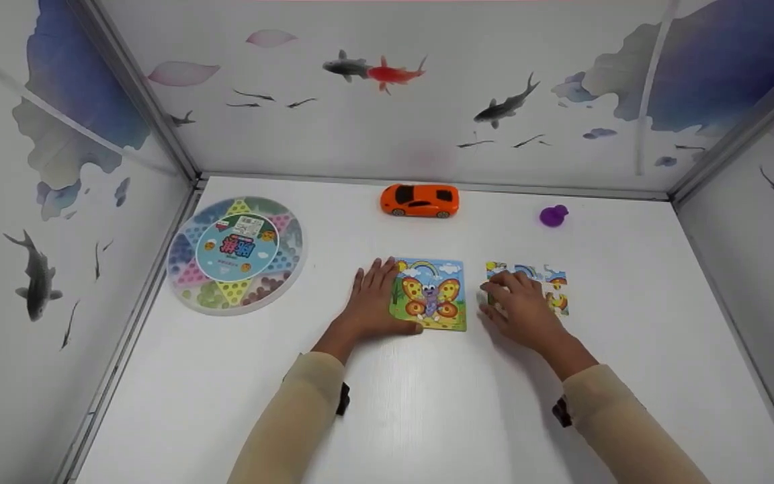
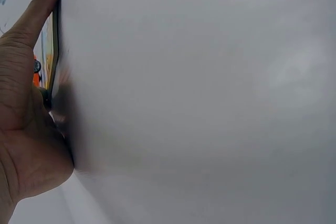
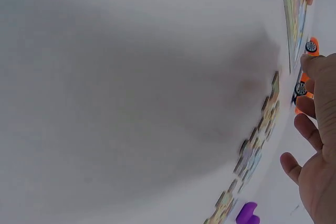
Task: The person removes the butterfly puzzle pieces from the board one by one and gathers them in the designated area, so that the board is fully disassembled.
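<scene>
A square butterfly puzzle board [image 1: 431, 299] lies on the white table in the head view. My left hand [image 1: 375, 306] rests along its left side, fingers pointing away and thumb at the lower edge. In the left wrist view the thumb [image 2: 38, 17] lies against the board's dark edge. To the right of the board, loose puzzle pieces [image 1: 557, 277] are laid out in rows. Over their left part hovers my right hand [image 1: 523, 308], fingers loosely bent and holding nothing. The right wrist view has the pieces [image 3: 257, 135] lying flat below that hand, which covers some of them in the head view.
An orange toy car [image 1: 420, 201] stands at the table's back edge, behind the board. A small purple toy [image 1: 553, 216] sits at the back right. On the left lies a round Chinese checkers box [image 1: 236, 255]. White panels with painted fish [image 1: 397, 72] enclose the table.
</scene>
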Demonstrator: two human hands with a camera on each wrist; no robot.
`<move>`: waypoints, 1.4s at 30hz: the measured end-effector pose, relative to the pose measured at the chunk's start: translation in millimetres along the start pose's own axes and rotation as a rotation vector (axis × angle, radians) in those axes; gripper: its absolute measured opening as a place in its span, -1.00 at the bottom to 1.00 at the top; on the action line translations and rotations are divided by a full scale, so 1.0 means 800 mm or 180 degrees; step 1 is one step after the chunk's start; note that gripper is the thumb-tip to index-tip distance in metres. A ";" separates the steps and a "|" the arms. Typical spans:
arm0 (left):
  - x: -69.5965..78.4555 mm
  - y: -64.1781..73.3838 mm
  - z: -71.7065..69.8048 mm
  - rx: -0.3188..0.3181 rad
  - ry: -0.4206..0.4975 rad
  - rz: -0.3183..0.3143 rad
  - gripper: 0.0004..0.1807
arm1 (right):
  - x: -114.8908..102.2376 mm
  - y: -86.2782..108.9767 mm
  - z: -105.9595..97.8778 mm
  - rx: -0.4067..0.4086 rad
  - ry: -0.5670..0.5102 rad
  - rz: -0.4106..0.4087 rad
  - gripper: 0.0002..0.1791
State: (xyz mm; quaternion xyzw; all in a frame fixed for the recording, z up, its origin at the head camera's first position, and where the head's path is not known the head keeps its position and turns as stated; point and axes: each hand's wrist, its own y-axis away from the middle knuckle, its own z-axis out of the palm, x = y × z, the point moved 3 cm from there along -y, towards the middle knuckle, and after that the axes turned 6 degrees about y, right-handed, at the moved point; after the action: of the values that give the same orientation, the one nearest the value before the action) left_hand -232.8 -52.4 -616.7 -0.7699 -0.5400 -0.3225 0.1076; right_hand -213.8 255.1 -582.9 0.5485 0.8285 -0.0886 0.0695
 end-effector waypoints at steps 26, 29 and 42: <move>-0.001 -0.006 -0.002 0.0017 0.0005 -0.0003 0.50 | -0.138 -0.062 0.042 -0.0307 -0.0073 -0.0831 -0.59; 0.001 -0.004 -0.004 0.0016 0.0029 0.0023 0.49 | -0.146 -0.066 0.042 -0.0405 0.0022 -0.0838 -0.51; 0.001 0.001 -0.004 0.0035 -0.0161 0.0085 0.35 | -0.173 -0.089 0.041 -0.1002 0.0183 -0.0441 -0.35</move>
State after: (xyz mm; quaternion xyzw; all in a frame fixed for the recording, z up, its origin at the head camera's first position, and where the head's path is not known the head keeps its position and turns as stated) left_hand -233.4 -53.6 -613.7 -0.7843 -0.5341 -0.2985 0.1025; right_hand -225.4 96.4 -580.7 0.4747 0.8696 0.0534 0.1246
